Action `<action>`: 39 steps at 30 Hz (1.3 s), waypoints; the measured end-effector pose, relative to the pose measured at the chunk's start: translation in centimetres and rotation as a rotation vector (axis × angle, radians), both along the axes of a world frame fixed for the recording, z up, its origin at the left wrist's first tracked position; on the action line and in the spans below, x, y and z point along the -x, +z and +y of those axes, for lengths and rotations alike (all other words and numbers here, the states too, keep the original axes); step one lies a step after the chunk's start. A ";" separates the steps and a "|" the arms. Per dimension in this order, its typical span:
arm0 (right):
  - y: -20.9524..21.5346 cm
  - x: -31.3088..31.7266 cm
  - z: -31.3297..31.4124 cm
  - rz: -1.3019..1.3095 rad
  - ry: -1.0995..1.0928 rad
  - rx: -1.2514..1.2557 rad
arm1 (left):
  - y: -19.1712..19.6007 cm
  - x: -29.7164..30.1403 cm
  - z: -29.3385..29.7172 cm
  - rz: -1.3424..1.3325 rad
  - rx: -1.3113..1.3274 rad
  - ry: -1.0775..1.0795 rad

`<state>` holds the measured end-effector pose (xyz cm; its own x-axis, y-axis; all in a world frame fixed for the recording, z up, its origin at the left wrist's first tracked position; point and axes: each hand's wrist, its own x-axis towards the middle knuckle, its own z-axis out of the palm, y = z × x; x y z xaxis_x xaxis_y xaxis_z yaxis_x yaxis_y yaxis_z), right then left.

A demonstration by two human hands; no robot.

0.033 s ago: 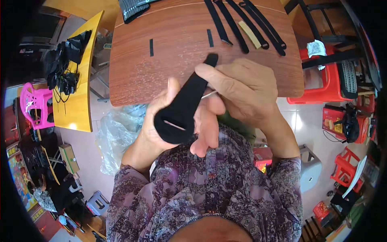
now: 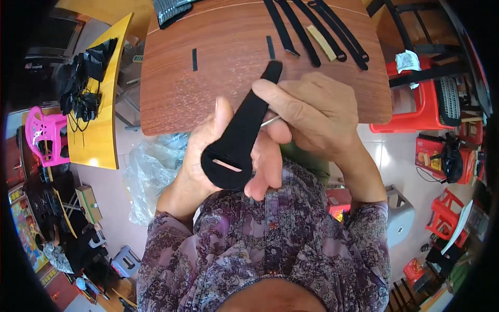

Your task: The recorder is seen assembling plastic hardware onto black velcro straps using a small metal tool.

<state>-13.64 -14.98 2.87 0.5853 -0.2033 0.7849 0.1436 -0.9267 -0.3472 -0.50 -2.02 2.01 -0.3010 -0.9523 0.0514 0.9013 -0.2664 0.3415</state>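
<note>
A black fabric strap (image 2: 241,130) slants between my hands, its broad rounded end crossed by a narrow slot. The strap's narrow end points up and away over the table edge. My right hand (image 2: 322,114) is closed on the upper part, thumb pressed on the face of the fabric. A thin metal rod (image 2: 270,121) shows beneath this hand; its ends are hidden. My left hand (image 2: 200,143) lies palm up under the broad end, thumb raised off the strap and fingers loosely spread. Part of the left palm is covered by the fabric.
The brown table (image 2: 171,99) carries several black straps (image 2: 304,34), a tan strip (image 2: 322,42) and two short dark strips (image 2: 195,60). Clear plastic wrapping (image 2: 150,177) hangs below its left edge. A yellow table (image 2: 99,125) stands left; a red stool (image 2: 416,114) stands right.
The strap has tilted slightly in my hands, its narrow tip a little farther up and its slotted end a little lower. Both hands stay almost in place.
</note>
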 end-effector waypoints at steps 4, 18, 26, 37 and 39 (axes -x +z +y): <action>-1.2 -0.3 -0.9 -0.052 -0.016 0.186 | 0.8 0.4 0.0 -0.059 -0.032 0.060; -3.7 2.4 -2.4 0.149 -0.343 -0.111 | 0.6 0.0 -1.9 -0.582 -0.309 0.624; -1.5 1.4 2.0 0.103 -0.043 -0.607 | -0.4 -0.2 -2.8 -0.705 -0.235 0.804; -2.6 0.1 2.2 0.053 0.046 -0.855 | -1.3 -0.5 -3.0 -0.678 -0.224 0.765; -2.6 0.9 1.9 -0.023 0.137 -1.075 | -0.9 -0.4 -3.4 -0.665 -0.242 0.762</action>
<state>-14.52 -13.09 0.28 0.6426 -0.7256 0.2463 0.2396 -0.1150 -0.9640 -0.05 -5.45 1.13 0.4877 -0.8644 -0.1226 0.5088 0.1673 0.8444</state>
